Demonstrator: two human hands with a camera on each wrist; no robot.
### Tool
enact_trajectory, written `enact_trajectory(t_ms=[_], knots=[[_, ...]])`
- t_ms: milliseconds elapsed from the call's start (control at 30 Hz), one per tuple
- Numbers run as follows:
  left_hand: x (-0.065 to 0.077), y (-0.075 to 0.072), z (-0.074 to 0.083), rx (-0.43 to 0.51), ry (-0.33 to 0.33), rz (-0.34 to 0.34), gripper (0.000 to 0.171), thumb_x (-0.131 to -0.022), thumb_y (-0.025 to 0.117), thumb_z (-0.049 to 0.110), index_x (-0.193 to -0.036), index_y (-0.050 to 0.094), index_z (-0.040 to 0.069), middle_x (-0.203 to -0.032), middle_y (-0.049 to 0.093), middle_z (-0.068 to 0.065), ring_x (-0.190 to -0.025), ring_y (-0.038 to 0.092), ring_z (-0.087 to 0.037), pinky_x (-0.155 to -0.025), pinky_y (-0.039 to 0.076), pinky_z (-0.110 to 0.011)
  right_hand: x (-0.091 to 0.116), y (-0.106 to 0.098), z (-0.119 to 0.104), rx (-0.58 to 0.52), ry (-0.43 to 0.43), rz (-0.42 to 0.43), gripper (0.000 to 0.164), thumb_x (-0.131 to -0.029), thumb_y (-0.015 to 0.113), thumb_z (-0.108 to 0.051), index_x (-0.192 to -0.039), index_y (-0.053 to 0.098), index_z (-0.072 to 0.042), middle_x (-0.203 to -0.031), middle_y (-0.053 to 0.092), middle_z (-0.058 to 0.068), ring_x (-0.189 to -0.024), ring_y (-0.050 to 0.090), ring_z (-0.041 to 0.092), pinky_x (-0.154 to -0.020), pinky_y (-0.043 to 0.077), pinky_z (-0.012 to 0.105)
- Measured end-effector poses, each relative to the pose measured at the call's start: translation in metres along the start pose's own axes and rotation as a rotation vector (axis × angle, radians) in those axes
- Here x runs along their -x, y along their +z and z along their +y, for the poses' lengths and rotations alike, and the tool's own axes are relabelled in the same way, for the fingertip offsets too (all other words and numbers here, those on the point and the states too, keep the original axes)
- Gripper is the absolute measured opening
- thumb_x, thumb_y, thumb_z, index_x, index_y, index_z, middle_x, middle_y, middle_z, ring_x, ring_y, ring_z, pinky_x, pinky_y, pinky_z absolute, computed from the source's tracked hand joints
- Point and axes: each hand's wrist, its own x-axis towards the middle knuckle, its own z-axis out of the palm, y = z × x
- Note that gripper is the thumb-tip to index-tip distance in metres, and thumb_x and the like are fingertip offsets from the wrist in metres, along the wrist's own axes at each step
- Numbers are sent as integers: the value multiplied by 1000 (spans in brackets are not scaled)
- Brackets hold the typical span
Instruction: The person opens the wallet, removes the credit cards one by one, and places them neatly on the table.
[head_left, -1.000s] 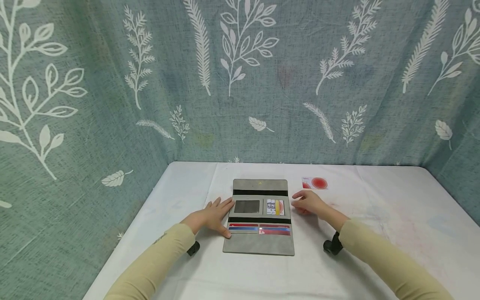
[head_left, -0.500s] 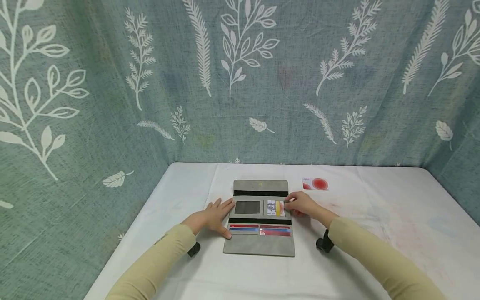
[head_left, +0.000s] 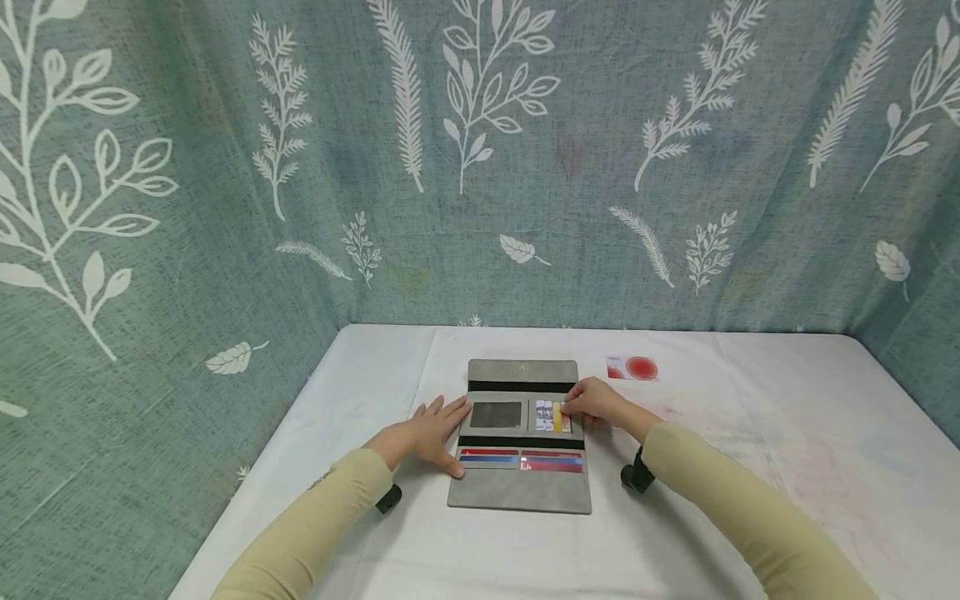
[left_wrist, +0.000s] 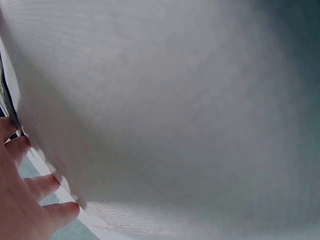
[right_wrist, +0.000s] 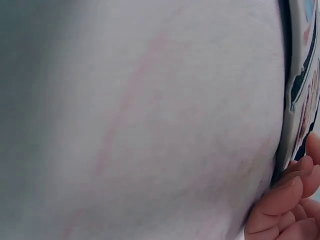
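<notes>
A grey wallet (head_left: 517, 497) lies unfolded on the white table. My left hand (head_left: 427, 435) rests on its left edge with fingers spread; the left wrist view catches those fingers beside the wallet's rim (left_wrist: 10, 102). On the middle panel, a dark window (head_left: 497, 414) sits left of a pocket with a patterned card (head_left: 545, 415) in it. The thumb and fingertips of my right hand (head_left: 600, 403) are together over that card's right side. Curled fingers of the right hand (right_wrist: 282, 205) show along the wallet's edge (right_wrist: 296, 65). I cannot tell whether they pinch the card.
Several red and blue cards (head_left: 551, 467) fill the slots of the lower panel. A white card with a red circle (head_left: 641, 367) lies behind and to the right of the wallet. A leaf-patterned green curtain (head_left: 525, 283) hangs along the table's back and sides.
My right hand has moved left from beside the wallet onto the right side of the pocketed card. The left hand and the wallet stay in place.
</notes>
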Motion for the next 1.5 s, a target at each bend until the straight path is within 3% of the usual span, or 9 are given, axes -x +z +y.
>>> enact_trajectory(t_ms=[200, 333, 567, 667, 800, 933, 1167, 1500], knots=[[1, 0, -1, -1, -2, 0, 112, -63, 74, 57, -147, 17, 9, -153, 13, -8, -138, 7, -42, -107, 10, -59, -4, 4, -9, -35, 97, 14, 17, -83, 67, -17, -81, 60, -2, -61, 49, 1, -48, 41, 11, -44, 36, 19], [1, 0, -1, -3, -10, -1, 112, -63, 74, 57, -147, 17, 10, -154, 12, -7, -138, 6, -41, -107, 10, -59, -5, 8, -14, -47, 148, 43, 17, -82, 66, -15, -81, 57, 0, -57, 46, 2, -47, 42, 12, -44, 39, 20], [2, 1, -1, 3, -5, 4, 112, -63, 74, 57, -147, 17, 9, -154, 12, -7, -138, 7, -42, -107, 10, -60, -6, 11, -20, 58, 142, 73, 16, -82, 65, -13, -76, 60, 1, -54, 47, 3, -46, 43, 11, -42, 40, 20], [2, 0, -1, 6, -6, -2, 112, -64, 74, 56, -147, 17, 9, -154, 11, -7, -138, 6, -41, -107, 9, -59, -5, 11, -20, 67, 128, 74, 14, -81, 66, -12, -83, 63, 2, -58, 50, 3, -49, 45, 12, -43, 41, 21], [1, 0, 0, 3, -20, -13, 112, -64, 73, 57, -147, 15, 10, -154, 10, -6, -138, 5, -40, -108, 8, -59, -3, 11, -17, 19, 113, 74, 19, -79, 69, -7, -95, 63, 2, -69, 53, 5, -56, 47, 13, -46, 41, 21], [0, 1, 1, -14, -32, -20, 113, -63, 73, 59, -148, 14, 12, -154, 9, -5, -139, 5, -39, -108, 8, -58, -1, 9, -14, -53, 119, 82, 19, -78, 70, -5, -95, 64, 2, -73, 53, 6, -59, 47, 14, -48, 42, 22], [-3, 4, -2, -4, -17, 0, 113, -63, 74, 58, -147, 15, 12, -154, 9, -4, -139, 5, -39, -108, 8, -58, 1, 3, -9, -153, 156, 84, 16, -78, 68, -1, -93, 61, 3, -74, 53, 6, -55, 47, 13, -48, 44, 21], [-1, 3, -1, -9, -14, 5, 113, -62, 75, 57, -147, 16, 12, -154, 12, -5, -138, 7, -40, -108, 9, -58, 12, -13, 4, -260, 212, 45, 24, -83, 62, -1, -105, 53, 3, -77, 58, 11, -50, 50, 14, -50, 48, 21]])
